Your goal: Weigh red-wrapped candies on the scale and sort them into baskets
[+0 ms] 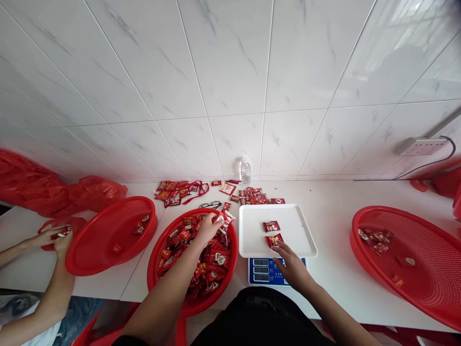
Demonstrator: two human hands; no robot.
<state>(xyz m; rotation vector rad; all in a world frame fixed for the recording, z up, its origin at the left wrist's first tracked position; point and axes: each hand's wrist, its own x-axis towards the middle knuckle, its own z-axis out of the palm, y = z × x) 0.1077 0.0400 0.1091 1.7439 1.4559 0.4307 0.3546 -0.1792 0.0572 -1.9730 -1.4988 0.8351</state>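
My left hand (208, 229) is above the right rim of a round red plastic basket (150, 262), fingers closed on a small red-and-white candy packet (226, 218). Many red wrapped packets (218, 259) fill that basket. To the right is a digital scale (261, 270) with a blue panel and a white tray (298, 230) on top. Two small red packets lie in the tray, a darker one (271, 226) behind a brighter one (272, 239). My right hand (293, 269) hovers over the tray's front edge, fingers apart, fingertips by the nearer packet; whether they touch it I cannot tell.
Loose red packets (252, 196), a clear bottle (245, 172) and eyeglasses (211, 204) lie along the tiled wall. Red baskets stand at left (97, 230) and right (414, 240), each with a few packets. Another person's hands (61, 238) work at far left beside red bags (97, 191).
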